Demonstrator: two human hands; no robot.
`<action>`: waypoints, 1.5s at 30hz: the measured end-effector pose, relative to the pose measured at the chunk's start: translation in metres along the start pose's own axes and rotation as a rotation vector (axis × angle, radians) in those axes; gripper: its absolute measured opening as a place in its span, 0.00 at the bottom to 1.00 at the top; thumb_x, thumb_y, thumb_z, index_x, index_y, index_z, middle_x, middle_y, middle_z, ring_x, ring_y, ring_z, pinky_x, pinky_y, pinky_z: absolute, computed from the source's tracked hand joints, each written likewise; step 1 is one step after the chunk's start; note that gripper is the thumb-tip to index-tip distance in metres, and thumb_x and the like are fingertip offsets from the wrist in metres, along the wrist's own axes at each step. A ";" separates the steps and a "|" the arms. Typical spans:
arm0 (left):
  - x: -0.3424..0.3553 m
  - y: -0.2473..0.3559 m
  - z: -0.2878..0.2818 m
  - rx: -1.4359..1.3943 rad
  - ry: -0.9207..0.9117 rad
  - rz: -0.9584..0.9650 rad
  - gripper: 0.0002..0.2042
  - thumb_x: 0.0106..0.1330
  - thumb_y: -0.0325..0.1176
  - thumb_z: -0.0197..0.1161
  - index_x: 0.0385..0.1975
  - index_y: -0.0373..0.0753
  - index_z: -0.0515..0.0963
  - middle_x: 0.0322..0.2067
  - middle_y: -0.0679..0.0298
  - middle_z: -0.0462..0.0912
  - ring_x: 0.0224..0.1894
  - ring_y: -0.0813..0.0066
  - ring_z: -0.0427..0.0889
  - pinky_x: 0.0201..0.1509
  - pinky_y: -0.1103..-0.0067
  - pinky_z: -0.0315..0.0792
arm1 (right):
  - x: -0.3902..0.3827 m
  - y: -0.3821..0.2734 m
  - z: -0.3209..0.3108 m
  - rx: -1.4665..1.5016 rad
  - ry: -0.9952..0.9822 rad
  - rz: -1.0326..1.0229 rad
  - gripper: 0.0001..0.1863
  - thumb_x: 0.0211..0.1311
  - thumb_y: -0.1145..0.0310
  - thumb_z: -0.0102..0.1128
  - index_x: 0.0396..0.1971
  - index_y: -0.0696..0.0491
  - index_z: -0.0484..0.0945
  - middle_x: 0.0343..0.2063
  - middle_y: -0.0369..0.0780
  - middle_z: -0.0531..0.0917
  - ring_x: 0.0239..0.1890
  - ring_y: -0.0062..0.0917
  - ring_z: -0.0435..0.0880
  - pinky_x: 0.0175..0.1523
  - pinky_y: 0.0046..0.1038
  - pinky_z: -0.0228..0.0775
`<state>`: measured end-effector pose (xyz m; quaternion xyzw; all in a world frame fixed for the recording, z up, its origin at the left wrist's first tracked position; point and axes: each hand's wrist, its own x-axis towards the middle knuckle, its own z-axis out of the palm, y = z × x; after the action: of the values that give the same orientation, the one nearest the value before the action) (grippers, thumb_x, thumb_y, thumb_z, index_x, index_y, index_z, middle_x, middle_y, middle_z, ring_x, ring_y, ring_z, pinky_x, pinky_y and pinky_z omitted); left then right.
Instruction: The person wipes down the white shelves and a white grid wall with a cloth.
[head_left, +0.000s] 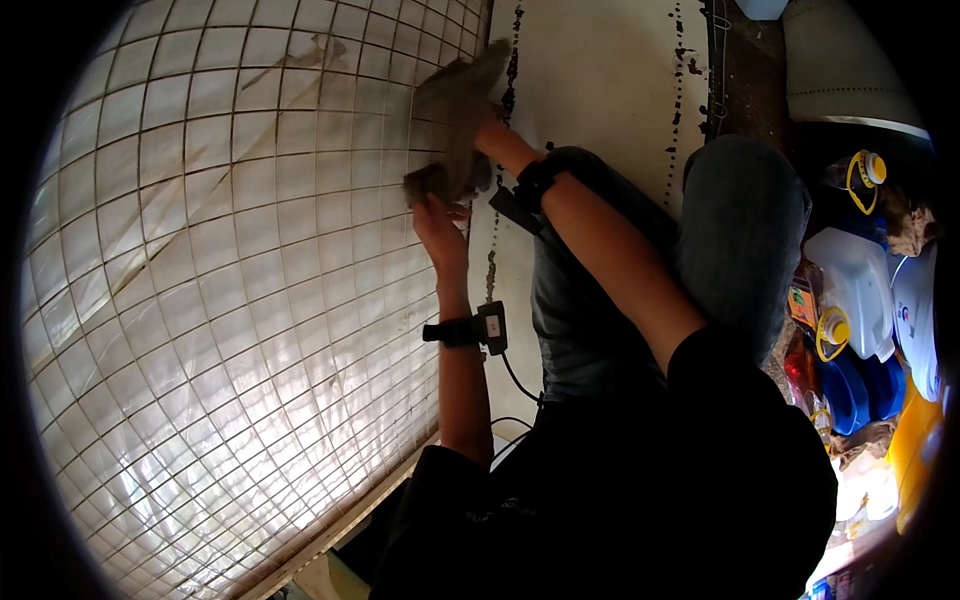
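Observation:
A grey-brown cloth (pixel 462 95) lies bunched against the right side of a wire grid (pixel 250 220), which has whitish translucent sheeting behind it. My left hand (pixel 438 222) has its fingers closed on the lower, folded part of the cloth. Higher up and to the right, my right hand (pixel 490 136) grips the same cloth, and its fingers are mostly hidden by the fabric. Dark straps with small boxes circle both wrists. The cloth's upper corner sticks out over a pale panel (pixel 590 90) with rows of dark holes.
My bent knees in grey jeans (pixel 745 220) rest over the pale panel. On the right sit a clear plastic container (pixel 850 280), yellow-capped bottles (pixel 872 170), blue round items (pixel 848 390) and a yellow object (pixel 912 450). A cable (pixel 518 380) hangs from my left wrist box.

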<state>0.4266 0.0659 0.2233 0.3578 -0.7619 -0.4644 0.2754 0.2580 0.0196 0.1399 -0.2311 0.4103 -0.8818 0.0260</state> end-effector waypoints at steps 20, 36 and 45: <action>0.062 0.006 -0.007 0.161 -0.151 -0.110 0.14 0.69 0.33 0.44 0.46 0.29 0.67 0.20 0.55 0.77 0.18 0.68 0.80 0.20 0.77 0.71 | 0.028 -0.070 0.032 -1.232 -0.859 0.037 0.10 0.46 0.68 0.63 0.28 0.58 0.82 0.33 0.47 0.83 0.37 0.38 0.83 0.35 0.40 0.76; 0.004 0.174 -0.060 0.026 0.398 0.379 0.14 0.73 0.36 0.44 0.47 0.30 0.69 0.33 0.59 0.78 0.35 0.74 0.76 0.36 0.78 0.72 | 0.060 -0.191 0.095 -0.495 -0.556 -0.800 0.24 0.39 0.54 0.68 0.39 0.50 0.79 0.41 0.39 0.80 0.41 0.28 0.81 0.44 0.27 0.74; 0.030 0.179 -0.075 0.553 0.272 0.082 0.18 0.72 0.42 0.45 0.29 0.31 0.67 0.18 0.53 0.74 0.21 0.63 0.72 0.27 0.70 0.64 | 0.075 -0.179 0.102 -0.622 -0.703 -0.491 0.30 0.28 0.56 0.71 0.39 0.46 0.72 0.31 0.36 0.81 0.33 0.31 0.83 0.34 0.33 0.75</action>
<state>0.4131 0.0598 0.4189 0.4470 -0.8293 -0.1757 0.2857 0.2601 0.0483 0.3575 -0.5990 0.5529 -0.5677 -0.1151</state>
